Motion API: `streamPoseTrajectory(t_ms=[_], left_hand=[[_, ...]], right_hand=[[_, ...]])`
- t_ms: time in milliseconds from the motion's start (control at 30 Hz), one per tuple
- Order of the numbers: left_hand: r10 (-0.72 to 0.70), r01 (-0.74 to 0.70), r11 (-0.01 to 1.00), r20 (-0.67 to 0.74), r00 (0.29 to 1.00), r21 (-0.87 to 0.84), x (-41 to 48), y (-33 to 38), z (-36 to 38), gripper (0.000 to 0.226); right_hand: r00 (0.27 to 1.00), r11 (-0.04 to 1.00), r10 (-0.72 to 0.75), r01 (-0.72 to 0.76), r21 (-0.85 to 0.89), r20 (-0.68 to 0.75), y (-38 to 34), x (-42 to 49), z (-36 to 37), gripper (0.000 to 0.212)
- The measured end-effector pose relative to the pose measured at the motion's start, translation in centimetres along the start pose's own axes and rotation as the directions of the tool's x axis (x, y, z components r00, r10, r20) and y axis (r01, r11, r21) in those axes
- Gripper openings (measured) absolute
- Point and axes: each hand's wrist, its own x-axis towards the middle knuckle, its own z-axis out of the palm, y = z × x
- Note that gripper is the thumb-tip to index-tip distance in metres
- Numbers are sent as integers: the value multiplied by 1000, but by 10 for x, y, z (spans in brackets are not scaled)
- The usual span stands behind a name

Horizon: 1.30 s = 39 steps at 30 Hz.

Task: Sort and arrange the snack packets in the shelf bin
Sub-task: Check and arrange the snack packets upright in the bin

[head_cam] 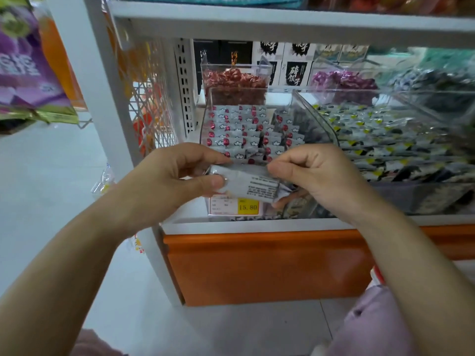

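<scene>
A clear shelf bin (295, 109) holds rows of small grey snack packets (239, 132) with red dots and white clouds. In front of the bin's lower edge, both hands hold a small stack of grey packets (246, 183) with printed text facing me. My left hand (177, 176) pinches the stack's left end between thumb and fingers. My right hand (311, 173) pinches its right end, with more packets tucked under the palm. The front rows of the bin are partly hidden behind my hands.
A yellow price tag (235, 206) reads 15.80 on the bin front. A neighbouring bin (401, 145) at right holds grey packets with yellow marks. Behind stand bins of red candy (234, 80) and purple candy (344, 80). An orange shelf base (257, 265) lies below; purple bags (28, 65) hang at left.
</scene>
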Motion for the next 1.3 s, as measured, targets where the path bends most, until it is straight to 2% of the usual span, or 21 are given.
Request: streamPoseTrajectory(t_ms=[233, 367, 467, 500, 567, 633, 700, 733, 800, 933, 1000, 1100, 1167, 1267, 1300], left_hand=[[44, -47, 998, -57, 997, -52, 0, 2, 5, 26], [-10, -30, 980, -202, 979, -195, 3, 0, 8, 17], [-39, -40, 968, -304, 952, -247, 4, 1, 11, 17], [-31, -45, 972, -319, 947, -230, 3, 2, 12, 19], [11, -63, 989, -348, 937, -136, 3, 2, 13, 20], [79, -64, 997, -393, 916, 51, 4, -4, 9, 19], [140, -28, 956, -370, 918, 292, 6, -12, 2, 35], [163, -33, 930, -328, 930, 367, 8, -16, 1, 41], [172, -66, 922, -250, 953, 382, 10, -21, 1, 44], [136, -111, 984, -192, 972, 138, 8, -24, 5, 30], [96, -89, 995, -182, 979, 46, 10, -27, 4, 36], [86, -94, 994, -157, 984, -47, 12, -30, 4, 31], [51, -69, 991, -153, 987, -115, 15, -32, 5, 29], [21, -47, 985, -152, 988, -167, 19, -36, 5, 28], [13, -39, 984, -149, 989, -176, 20, -36, 5, 29]], right_hand=[[999, 991, -17, 24, 130, -51, 10, 2, -1, 15], [998, 972, -58, 62, 225, -23, 11, 2, 4, 27], [982, 984, -168, 172, 38, -91, 10, 2, 12, 41], [970, 980, -198, 200, -3, -138, 10, 3, 15, 40], [954, 976, -183, 206, 73, -238, 10, 7, 19, 33], [933, 972, -127, 185, 147, -337, 10, 12, 15, 23], [918, 983, -127, 166, 73, -376, 9, 17, 11, 14], [919, 987, -148, 160, 3, -366, 9, 20, 10, 13], [929, 971, -215, 169, -170, -302, 7, 26, 14, 14], [954, 851, -277, 189, -490, -113, 1, 40, 28, 25], [953, 766, -299, 205, -610, -55, 1, 45, 36, 31], [947, 670, -320, 208, -713, -24, 5, 52, 48, 39], [945, 601, -328, 223, -768, 19, 8, 53, 54, 33], [940, 416, -295, 288, -863, 171, 15, 53, 55, 28], [939, 388, -272, 306, -870, 209, 17, 54, 55, 27]])
